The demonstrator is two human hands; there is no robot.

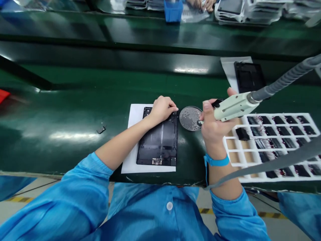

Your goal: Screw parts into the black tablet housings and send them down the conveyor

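Note:
In my right hand [217, 125] is a pale green electric screwdriver [234, 106], my fingers wrapped round its body. Its tip end points left, at the right edge of a round perforated metal screw plate [190, 117]. An opened black tablet housing [163, 137] lies on a white sheet [129, 160], with a small circuit board [157, 161] at its near edge. Across the housing's far end rests my left hand [164, 107], its fingers curled together near the far right corner. What those fingers pinch, if anything, is hidden.
A white compartment tray [273, 179] of small black parts stands at the right. Behind it lies another black housing [249, 77]. A small black piece [101, 130] lies at left. A grey hose [288, 77] runs from the screwdriver. Across the bench are a blue bin [173, 11] and another person's hands [202, 4].

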